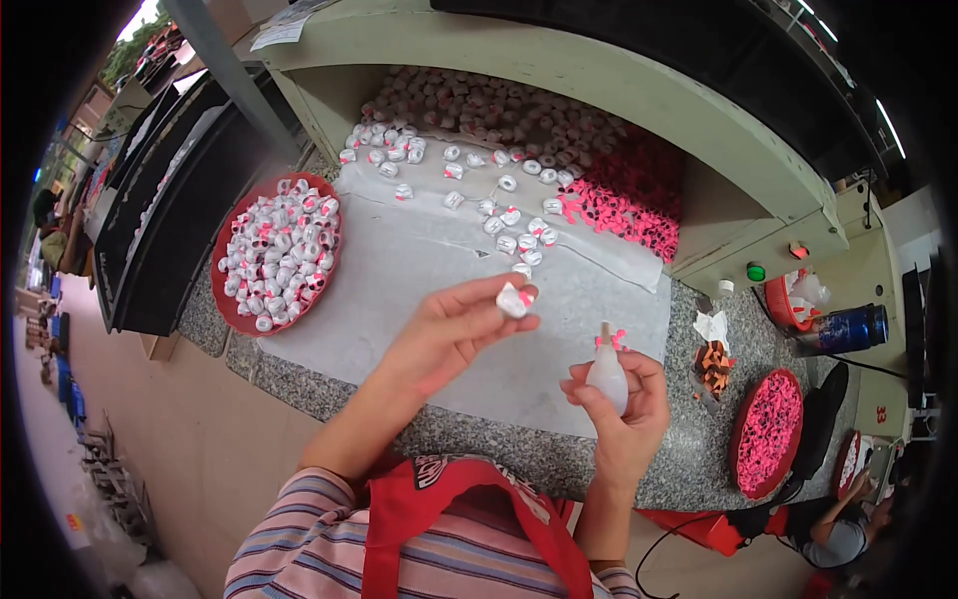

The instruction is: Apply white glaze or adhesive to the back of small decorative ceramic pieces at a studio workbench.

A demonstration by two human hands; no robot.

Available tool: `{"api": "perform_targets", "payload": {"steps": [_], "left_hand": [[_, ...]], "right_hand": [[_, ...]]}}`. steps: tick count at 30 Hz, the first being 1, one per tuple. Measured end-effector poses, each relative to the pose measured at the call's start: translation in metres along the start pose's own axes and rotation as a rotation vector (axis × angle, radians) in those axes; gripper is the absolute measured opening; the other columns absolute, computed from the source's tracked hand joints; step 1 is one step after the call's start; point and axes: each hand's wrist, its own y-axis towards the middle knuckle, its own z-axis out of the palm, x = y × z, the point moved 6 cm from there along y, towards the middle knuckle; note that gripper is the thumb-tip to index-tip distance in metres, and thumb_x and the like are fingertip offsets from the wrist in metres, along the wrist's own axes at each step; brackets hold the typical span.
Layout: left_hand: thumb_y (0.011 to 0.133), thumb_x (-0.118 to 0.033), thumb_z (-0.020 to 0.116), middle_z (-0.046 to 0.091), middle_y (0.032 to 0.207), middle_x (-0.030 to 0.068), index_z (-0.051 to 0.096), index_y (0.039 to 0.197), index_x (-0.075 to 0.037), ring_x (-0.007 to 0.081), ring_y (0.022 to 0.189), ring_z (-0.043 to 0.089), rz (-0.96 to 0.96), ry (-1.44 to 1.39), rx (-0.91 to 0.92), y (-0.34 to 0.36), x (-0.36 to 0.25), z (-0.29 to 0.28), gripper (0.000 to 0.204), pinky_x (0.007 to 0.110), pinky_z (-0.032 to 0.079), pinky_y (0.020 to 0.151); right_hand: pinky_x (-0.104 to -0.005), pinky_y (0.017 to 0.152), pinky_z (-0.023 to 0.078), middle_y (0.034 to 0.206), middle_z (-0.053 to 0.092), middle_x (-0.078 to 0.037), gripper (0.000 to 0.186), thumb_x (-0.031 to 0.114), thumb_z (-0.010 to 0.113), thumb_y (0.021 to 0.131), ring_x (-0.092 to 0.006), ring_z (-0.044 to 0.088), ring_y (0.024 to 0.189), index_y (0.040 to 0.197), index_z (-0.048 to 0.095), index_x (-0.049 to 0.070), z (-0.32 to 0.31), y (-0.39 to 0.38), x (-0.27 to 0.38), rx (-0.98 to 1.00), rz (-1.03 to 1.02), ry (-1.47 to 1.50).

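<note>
Left fingers [471, 293] pinch a pink-patched white piece [512, 299] above the tabletop [454, 435]; right fingers [651, 377] wrap a squeeze bottle [608, 383]; the red dish [230, 311] looks like finished work (apparently), but scattered white pieces [508, 184] and loose pink bits [627, 220] suggest plenty left

White sheet [369, 270] on speckled countertop [689, 439]

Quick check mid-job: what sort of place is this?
Most likely a small-parts assembly workshop: a red tray heaped with white-and-pink pieces, a cream open-fronted cabinet holding many more, and a whitish squeeze bottle in the person's right hand.
</note>
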Motion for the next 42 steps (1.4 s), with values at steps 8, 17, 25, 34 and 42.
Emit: {"api": "perform_targets", "payload": {"steps": [8, 17, 25, 34, 42], "left_hand": [[0.075, 0.012, 0.057, 0.055, 0.106, 0.0170, 0.049, 0.106, 0.008, 0.0226, 0.097, 0.057, 0.337, 0.518, -0.008, -0.021, 0.008, 0.033, 0.033, 0.030, 0.049, 0.082], [0.077, 0.012, 0.055, 0.056, 0.105, 0.0133, 0.050, 0.104, 0.007, 0.0173, 0.096, 0.057, 0.301, 0.471, -0.013, -0.025, 0.009, 0.030, 0.028, 0.027, 0.048, 0.082], [0.076, 0.012, 0.055, 0.055, 0.105, 0.0138, 0.051, 0.103, 0.006, 0.0187, 0.096, 0.057, 0.312, 0.489, 0.005, -0.024, 0.011, 0.029, 0.028, 0.027, 0.049, 0.083], [0.075, 0.011, 0.057, 0.057, 0.104, 0.0146, 0.052, 0.103, 0.006, 0.0194, 0.094, 0.058, 0.268, 0.513, -0.033, -0.025, 0.009, 0.027, 0.029, 0.029, 0.049, 0.082], [0.074, 0.007, 0.059, 0.060, 0.100, 0.0149, 0.053, 0.102, 0.004, 0.0220, 0.092, 0.060, 0.112, 0.404, -0.044, -0.022, 0.017, 0.021, 0.029, 0.032, 0.047, 0.082]], "right_hand": [[-0.0228, 0.065, 0.043, 0.083, 0.056, -0.010, 0.023, 0.005, 0.061, 0.068, -0.0133, 0.053, 0.072, 0.089, 0.055, -0.001, -0.004, -0.032, 0.033, -0.091, -0.436, -0.406], [-0.0217, 0.060, 0.042, 0.079, 0.056, -0.008, 0.016, 0.003, 0.059, 0.072, -0.0118, 0.052, 0.067, 0.087, 0.054, -0.001, 0.001, -0.032, 0.031, -0.016, -0.507, -0.464], [-0.0227, 0.057, 0.043, 0.075, 0.058, -0.010, 0.014, 0.002, 0.059, 0.072, -0.0125, 0.054, 0.064, 0.085, 0.055, -0.002, 0.007, -0.028, 0.035, 0.025, -0.591, -0.519], [-0.0219, 0.052, 0.042, 0.068, 0.059, -0.009, 0.010, 0.001, 0.059, 0.071, -0.0109, 0.054, 0.056, 0.080, 0.056, -0.001, 0.007, -0.026, 0.044, 0.048, -0.548, -0.585], [-0.0212, 0.052, 0.042, 0.068, 0.059, -0.009, 0.010, 0.002, 0.059, 0.071, -0.0103, 0.054, 0.057, 0.080, 0.056, 0.000, 0.002, -0.029, 0.042, 0.007, -0.582, -0.547]]}}
